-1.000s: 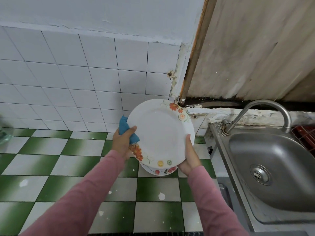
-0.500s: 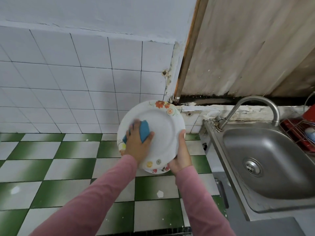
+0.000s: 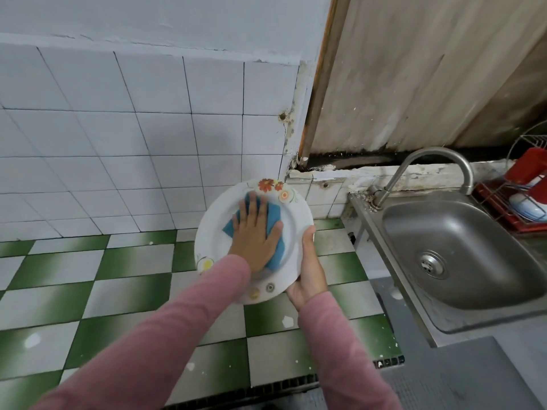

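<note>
Plate [image 3: 291, 232] gripped by right hand [image 3: 307, 273]; left hand [image 3: 256, 235] presses blue cloth [image 3: 273, 232] flat.

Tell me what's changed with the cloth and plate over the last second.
The left hand carried the blue cloth from the left rim of the plate, where it was gripped, onto the plate's face and up toward the flowered top. It now presses the cloth flat with straight fingers. The right hand keeps holding the plate's right edge, tilted, left of the sink.
</note>
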`<move>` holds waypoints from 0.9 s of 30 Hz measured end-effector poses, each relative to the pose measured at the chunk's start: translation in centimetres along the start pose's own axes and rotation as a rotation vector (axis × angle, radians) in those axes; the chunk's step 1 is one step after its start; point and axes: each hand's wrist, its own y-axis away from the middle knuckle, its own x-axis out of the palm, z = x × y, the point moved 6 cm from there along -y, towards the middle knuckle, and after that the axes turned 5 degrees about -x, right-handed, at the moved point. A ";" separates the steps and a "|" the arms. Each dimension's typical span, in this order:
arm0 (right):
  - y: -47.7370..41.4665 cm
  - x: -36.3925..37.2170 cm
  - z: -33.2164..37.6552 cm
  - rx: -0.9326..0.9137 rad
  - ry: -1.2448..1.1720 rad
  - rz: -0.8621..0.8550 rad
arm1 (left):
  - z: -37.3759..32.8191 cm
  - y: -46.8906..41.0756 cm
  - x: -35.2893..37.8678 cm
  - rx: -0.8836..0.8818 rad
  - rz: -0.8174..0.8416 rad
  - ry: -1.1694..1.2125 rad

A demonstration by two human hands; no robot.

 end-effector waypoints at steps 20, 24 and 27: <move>8.8 -13.8 17.6 -0.351 0.264 -0.372 | -14.4 2.8 6.3 -0.130 0.217 0.783; 14.2 -19.7 25.7 -0.461 0.340 -0.517 | -23.7 2.9 10.6 -0.173 0.305 0.899; 18.3 -23.8 32.1 -0.562 0.415 -0.579 | -31.4 3.4 14.5 -0.174 0.418 1.016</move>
